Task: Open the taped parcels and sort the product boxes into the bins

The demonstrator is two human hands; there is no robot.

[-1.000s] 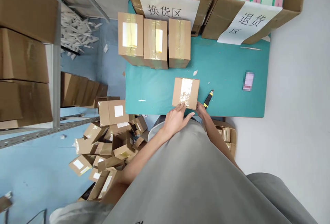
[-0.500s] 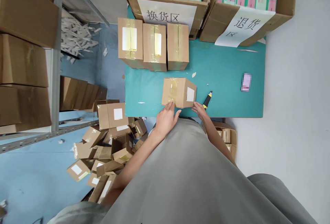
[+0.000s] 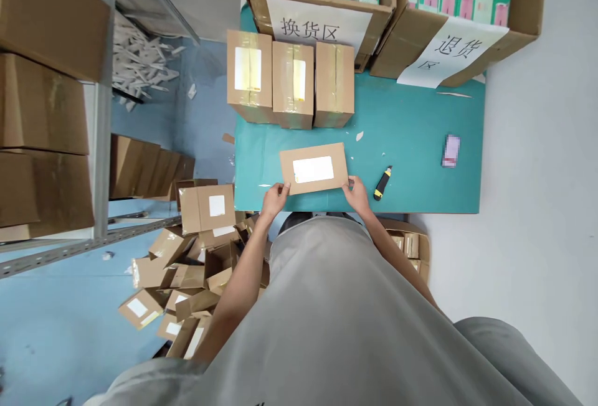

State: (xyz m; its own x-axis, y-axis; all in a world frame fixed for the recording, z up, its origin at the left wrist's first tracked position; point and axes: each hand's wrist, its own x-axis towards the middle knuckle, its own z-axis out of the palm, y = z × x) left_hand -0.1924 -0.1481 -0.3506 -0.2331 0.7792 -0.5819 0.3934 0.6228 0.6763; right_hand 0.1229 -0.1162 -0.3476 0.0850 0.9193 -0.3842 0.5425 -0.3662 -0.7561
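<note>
Box (image 3: 314,169) is being held near the table's (image 3: 411,119) front edge, left of its middle, its two near corners being pinched between thumb and fingers by the left hand (image 3: 275,199) and the right hand (image 3: 357,195). Compared with a moment ago, it is being shown turned: the taped seam is being kept from view, and a broad face with a white label (image 3: 306,170) is being presented upward. By this turn, the label is apparently being exposed for viewing; the cutter (image 3: 383,183) is being left beside the right hand.
</note>
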